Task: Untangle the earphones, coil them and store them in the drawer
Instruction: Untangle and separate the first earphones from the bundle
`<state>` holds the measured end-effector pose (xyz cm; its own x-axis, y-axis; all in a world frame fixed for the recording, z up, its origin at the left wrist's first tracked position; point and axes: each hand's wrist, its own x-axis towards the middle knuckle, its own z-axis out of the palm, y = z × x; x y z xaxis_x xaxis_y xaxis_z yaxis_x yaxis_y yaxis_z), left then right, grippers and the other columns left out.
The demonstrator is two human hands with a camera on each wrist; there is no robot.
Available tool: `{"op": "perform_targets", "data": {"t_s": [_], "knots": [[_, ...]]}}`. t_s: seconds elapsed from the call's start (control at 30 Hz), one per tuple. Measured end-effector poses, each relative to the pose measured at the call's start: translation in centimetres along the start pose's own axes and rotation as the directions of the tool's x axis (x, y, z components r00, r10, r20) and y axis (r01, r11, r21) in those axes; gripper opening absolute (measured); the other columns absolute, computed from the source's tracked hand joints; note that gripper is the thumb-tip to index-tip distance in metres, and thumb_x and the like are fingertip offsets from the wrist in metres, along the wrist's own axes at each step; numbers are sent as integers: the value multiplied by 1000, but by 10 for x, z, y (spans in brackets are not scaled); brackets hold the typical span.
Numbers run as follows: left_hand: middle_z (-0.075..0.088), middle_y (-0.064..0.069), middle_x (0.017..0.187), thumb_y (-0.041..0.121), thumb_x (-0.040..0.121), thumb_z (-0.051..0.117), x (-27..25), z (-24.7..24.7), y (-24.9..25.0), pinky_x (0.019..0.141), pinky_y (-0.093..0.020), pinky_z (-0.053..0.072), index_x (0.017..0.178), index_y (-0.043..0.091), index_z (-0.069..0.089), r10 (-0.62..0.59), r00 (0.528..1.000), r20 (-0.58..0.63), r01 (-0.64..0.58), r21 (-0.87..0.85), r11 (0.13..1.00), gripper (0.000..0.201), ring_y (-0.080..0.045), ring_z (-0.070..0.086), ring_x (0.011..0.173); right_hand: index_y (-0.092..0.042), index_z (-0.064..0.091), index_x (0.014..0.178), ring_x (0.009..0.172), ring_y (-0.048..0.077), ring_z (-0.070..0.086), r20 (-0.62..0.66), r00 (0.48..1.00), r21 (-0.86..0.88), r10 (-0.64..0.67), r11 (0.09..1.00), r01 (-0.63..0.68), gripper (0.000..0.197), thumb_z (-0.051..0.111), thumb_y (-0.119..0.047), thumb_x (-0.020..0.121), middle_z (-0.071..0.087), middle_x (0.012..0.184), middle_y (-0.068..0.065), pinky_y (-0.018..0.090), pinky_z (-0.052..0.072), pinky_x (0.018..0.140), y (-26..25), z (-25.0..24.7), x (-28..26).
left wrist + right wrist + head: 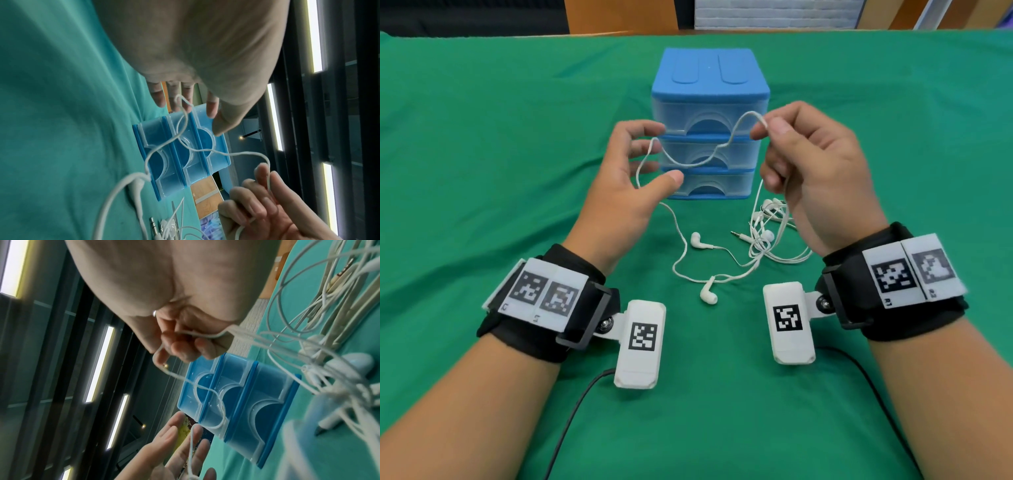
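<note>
White earphones lie partly tangled on the green cloth, the knot (pixel 767 226) to the right of two loose earbuds (pixel 697 240). My right hand (pixel 765 128) pinches the cable between thumb and forefinger, and the cable also runs down through its curled lower fingers (pixel 185 350). From the pinch the cable sags left across my left hand (pixel 654 154), draping over its spread, straight fingers (pixel 180 104). Both hands hover in front of the blue three-drawer unit (pixel 710 126), whose clear drawers are all closed. The jack plug (pixel 736 234) lies beside the knot.
A green cloth (pixel 482 171) covers the whole table. A black lead (pixel 571 411) from the left wrist camera trails off the near edge. Wooden furniture (pixel 619 15) stands beyond the table's far edge.
</note>
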<state>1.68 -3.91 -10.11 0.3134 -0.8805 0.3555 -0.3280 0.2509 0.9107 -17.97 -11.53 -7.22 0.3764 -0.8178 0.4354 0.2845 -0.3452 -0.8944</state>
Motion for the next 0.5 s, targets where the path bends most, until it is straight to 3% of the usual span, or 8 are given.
{"op": "perform_targets", "data": {"t_s": [0.03,0.1,0.2,0.27,0.33,0.4,0.43,0.5], "knots": [[56,4,126,22,84,69,-1,0,0,106,-34,44,122,29,53,13,1000,14,-14,41,999,42,-7,55,114,-17,64,83,52,9,39,44,999,-21,-6,1000,7,19,53,-12,97,49,87,25,36,26,55,0,1,-1],[55,5,134,28,84,70,-2,0,1,107,-37,42,120,35,57,10,999,36,-13,85,996,39,-3,50,127,-13,65,88,52,11,41,126,992,-91,-21,995,33,14,56,-9,97,59,88,21,35,31,54,1,2,-2],[56,6,132,32,84,70,-4,0,3,99,-36,44,118,38,60,63,997,42,-67,122,990,36,-3,48,124,-7,67,92,51,14,44,227,974,-156,-29,985,66,11,57,-6,98,69,87,4,29,35,51,0,4,-5],[58,11,124,30,86,69,-4,-1,6,94,-32,43,118,31,63,155,987,46,-160,133,978,33,-1,50,117,-4,67,93,48,14,44,273,962,-176,-24,982,75,11,57,-4,98,71,84,-3,24,37,49,-2,7,-7],[64,6,116,27,89,67,-3,1,6,94,-36,44,114,21,66,204,970,133,-214,64,975,26,-9,55,112,-4,67,93,46,13,44,294,956,-198,-19,977,80,11,58,-4,98,67,74,-9,22,37,47,-2,9,-8],[68,-4,96,22,94,62,-4,3,7,89,-37,47,96,12,68,198,946,256,-190,-57,980,11,-19,60,94,-3,68,93,44,13,43,287,958,-214,-21,973,86,9,60,-5,97,61,63,-5,22,36,45,-2,11,-8],[65,-5,80,19,97,57,-5,5,8,78,-34,46,82,9,65,174,947,268,-152,-101,983,20,-21,57,79,-3,68,94,44,14,41,273,962,-212,-21,974,81,7,62,-6,96,57,61,2,23,35,44,-2,12,-7],[49,1,58,19,100,49,-5,5,9,60,-34,29,66,9,53,101,971,218,-48,-237,970,35,-18,42,55,-4,69,95,43,16,37,234,972,-189,-11,980,57,5,65,-7,94,47,59,15,24,32,44,-2,11,-6]]}}
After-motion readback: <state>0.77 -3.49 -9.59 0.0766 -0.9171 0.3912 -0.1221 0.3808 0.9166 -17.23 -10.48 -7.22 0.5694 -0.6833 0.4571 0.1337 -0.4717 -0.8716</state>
